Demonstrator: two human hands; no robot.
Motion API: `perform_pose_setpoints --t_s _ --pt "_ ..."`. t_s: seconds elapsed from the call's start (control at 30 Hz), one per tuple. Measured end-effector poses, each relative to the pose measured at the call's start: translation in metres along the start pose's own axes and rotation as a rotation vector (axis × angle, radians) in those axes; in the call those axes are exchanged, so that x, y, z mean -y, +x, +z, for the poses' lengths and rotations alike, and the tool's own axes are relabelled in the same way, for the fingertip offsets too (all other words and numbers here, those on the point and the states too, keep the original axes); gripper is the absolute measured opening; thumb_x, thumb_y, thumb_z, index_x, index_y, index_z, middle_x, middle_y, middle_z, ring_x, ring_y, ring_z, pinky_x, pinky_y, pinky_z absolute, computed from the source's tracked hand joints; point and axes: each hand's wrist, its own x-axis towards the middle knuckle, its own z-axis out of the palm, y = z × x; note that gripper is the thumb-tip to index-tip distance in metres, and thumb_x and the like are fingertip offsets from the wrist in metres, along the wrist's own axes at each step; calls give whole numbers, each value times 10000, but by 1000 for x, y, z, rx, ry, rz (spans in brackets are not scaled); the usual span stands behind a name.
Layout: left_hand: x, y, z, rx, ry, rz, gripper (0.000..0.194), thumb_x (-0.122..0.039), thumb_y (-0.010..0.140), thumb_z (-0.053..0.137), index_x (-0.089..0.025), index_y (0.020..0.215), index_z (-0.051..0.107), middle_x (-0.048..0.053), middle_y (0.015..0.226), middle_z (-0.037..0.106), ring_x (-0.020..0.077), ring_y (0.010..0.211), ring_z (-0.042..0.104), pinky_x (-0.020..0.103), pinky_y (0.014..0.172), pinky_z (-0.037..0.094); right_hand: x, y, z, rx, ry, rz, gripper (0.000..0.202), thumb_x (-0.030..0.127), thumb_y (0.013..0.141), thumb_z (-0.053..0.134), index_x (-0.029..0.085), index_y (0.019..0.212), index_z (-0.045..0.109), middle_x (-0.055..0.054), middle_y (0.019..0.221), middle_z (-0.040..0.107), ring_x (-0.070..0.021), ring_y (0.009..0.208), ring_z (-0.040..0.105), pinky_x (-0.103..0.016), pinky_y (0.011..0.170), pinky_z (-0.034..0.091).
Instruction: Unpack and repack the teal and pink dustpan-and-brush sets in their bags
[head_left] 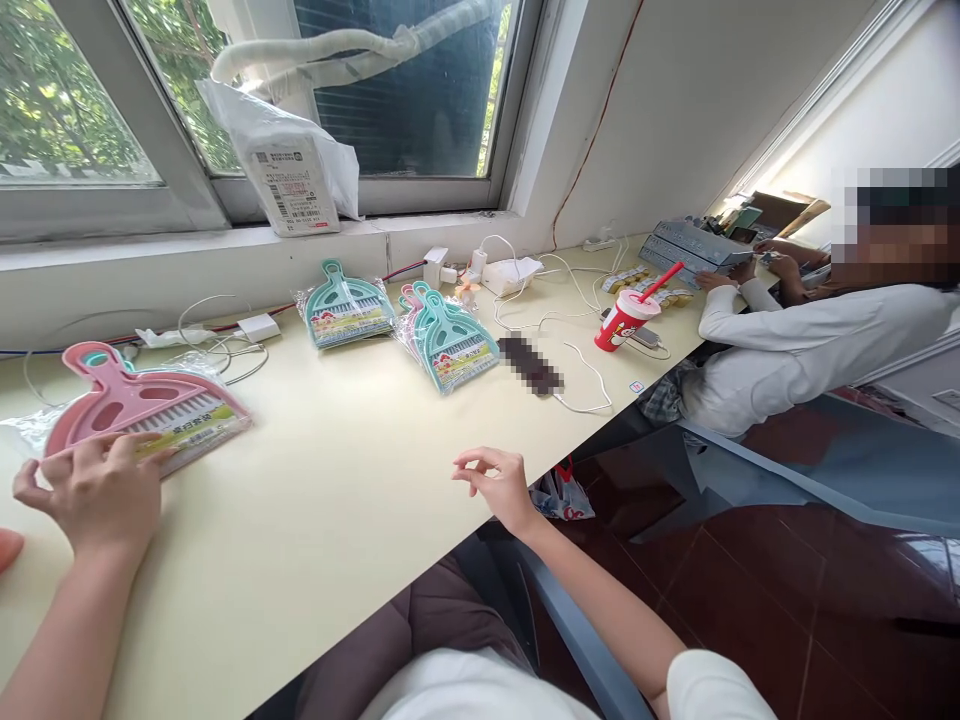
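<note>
My left hand [105, 500] rests with spread fingers on the lower edge of a pink dustpan and brush set [139, 405] in clear wrapping at the table's left. A bit of green plastic shows behind its handle. My right hand [495, 485] hovers by the table's front edge, its fingers loosely curled and apart, with nothing visible in them. Farther back lie wrapped green dustpan sets [345, 308]. Beside these is another overlapping pile of green dustpan sets [450, 340], with pink handles peeking out behind.
A red cup with a straw [621, 322] stands to the right, near a blurred dark object [531, 365] and white cables [592, 385]. A bagged box [292, 190] leans on the windowsill. At the far right a person in a white sleeve [802, 330] sits near grey boxes [686, 248].
</note>
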Motion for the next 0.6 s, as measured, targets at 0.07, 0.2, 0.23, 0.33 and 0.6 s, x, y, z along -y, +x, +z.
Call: perform_pose_setpoints --t_s 0.07,0.2,0.23,0.33,0.6 --pt "1 -2 3 -50 86 68 315 -456 807 425 -271 938 645 147 1193 607 436 1351 361 674 1043 220 -7 0 4 49 -12 38 238 463 818 753 229 773 748 -26 764 739 -119 415 580 -272 483 509" --pt "9 -3 11 25 196 180 333 -395 864 316 -249 844 615 125 905 625 391 1091 591 614 963 375 -15 9 18 176 -10 63 197 415 836 732 230 773 751 -23 813 758 -121 419 597 -266 494 516" --pt "10 -3 13 50 211 199 338 -394 867 309 -247 833 612 125 894 621 388 1063 604 593 940 408 -16 12 22 222 -17 61 172 388 850 721 230 787 752 -17 831 760 -118 427 603 -262 509 520" --pt "13 -2 15 100 249 205 366 -406 876 292 -249 870 623 134 938 617 399 1035 601 556 827 492 -14 24 41 417 -101 32 89 256 906 660 243 895 747 15 880 763 -117 540 660 -248 622 542" --pt "15 -9 19 58 249 212 281 -351 865 427 -232 970 660 157 1116 637 393 1107 585 563 844 529 -12 72 162 850 -519 -491 363 192 957 592 170 1314 535 -112 1460 511 -237 1360 446 -403 1116 386"
